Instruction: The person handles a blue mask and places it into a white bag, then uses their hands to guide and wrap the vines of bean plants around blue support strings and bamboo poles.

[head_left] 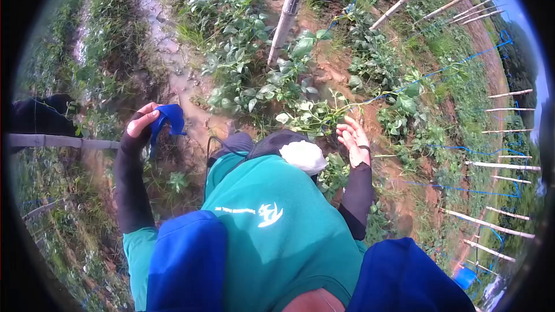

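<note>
At nine o'clock, the left hand point(143, 122) pinches a limp blue piece point(170, 118), cloth or plastic; at three, the right hand point(354, 141) is loosely open, seemingly holding nothing, just beside a leafy vine point(315, 112) at two. Handling stems well probably means light fingertips and slow movements. At six, the green shirt point(289, 237) bears a white logo point(269, 214); its small lettering point(234, 210) is unreadable.

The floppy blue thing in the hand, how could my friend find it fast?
Start at the green shirt, low in the middle, then follow the left dark sleeve up to the left hand. The floppy blue thing hangs there, small and hand-held, unlike the big blue flaps below.
</note>
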`<state>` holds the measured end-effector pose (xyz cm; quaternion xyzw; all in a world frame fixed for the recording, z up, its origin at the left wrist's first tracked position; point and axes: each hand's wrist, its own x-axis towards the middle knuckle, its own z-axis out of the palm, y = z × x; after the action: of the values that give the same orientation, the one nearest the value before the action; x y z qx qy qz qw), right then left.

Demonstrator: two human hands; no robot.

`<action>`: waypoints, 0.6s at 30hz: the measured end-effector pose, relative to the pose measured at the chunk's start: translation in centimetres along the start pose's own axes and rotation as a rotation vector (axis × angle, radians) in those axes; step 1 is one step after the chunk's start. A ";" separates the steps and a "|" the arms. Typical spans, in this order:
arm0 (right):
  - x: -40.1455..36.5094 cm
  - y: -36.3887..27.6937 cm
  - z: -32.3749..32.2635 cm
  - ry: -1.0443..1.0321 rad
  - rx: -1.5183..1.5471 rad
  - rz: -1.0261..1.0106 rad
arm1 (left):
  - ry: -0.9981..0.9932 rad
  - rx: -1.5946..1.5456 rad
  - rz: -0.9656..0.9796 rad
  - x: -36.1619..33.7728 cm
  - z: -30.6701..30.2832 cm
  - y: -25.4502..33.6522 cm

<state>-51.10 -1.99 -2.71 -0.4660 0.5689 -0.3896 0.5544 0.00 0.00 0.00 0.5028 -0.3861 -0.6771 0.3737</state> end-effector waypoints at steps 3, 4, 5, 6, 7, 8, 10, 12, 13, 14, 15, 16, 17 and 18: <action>1.3 -2.9 5.6 -0.199 0.019 -0.162 | -0.068 -0.261 0.171 1.3 6.1 3.4; 2.0 -4.0 6.7 -0.243 -0.026 -0.262 | -0.127 -0.375 0.212 2.8 7.3 2.8; 2.2 -4.8 7.8 -0.287 -0.064 -0.350 | -0.196 -0.436 0.226 3.9 8.5 2.3; 1.6 -6.2 8.6 -0.307 -0.149 -0.385 | -0.187 -0.481 0.224 3.9 11.0 2.9; 1.3 -7.2 9.3 -0.324 -0.235 -0.429 | -0.210 -0.513 0.252 4.6 12.6 2.7; 1.3 -7.1 10.0 -0.297 -0.313 -0.543 | -0.204 -0.533 0.237 5.0 14.2 3.0; 1.3 -7.2 11.2 -0.190 -0.474 -0.836 | -0.219 -0.581 0.213 5.4 17.0 3.6; 0.7 -7.4 12.2 0.060 -0.612 -0.937 | -0.253 -0.609 0.194 5.7 18.4 3.5; 0.7 -7.3 12.3 0.171 -0.636 -0.964 | -0.261 -0.610 0.188 5.9 18.8 3.5; 1.1 -6.8 11.8 0.124 -0.562 -0.896 | -0.284 -0.568 0.222 6.0 19.0 3.5; 1.3 -6.8 11.3 0.078 -0.488 -0.828 | -0.307 -0.526 0.256 6.1 19.3 3.6; 0.9 -7.4 10.8 0.133 -0.475 -0.797 | -0.238 -0.500 0.243 5.4 20.1 4.7; 0.9 -7.1 10.3 0.195 -0.423 -0.738 | -0.243 -0.499 0.241 5.5 19.7 4.9; 1.0 -6.9 9.3 0.145 -0.388 -0.648 | -0.224 -0.420 0.274 5.6 19.0 5.1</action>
<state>-41.16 -4.11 2.85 -0.6892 0.4930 -0.4617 0.2623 -18.97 -4.37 6.14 0.2795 -0.3403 -0.7369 0.5129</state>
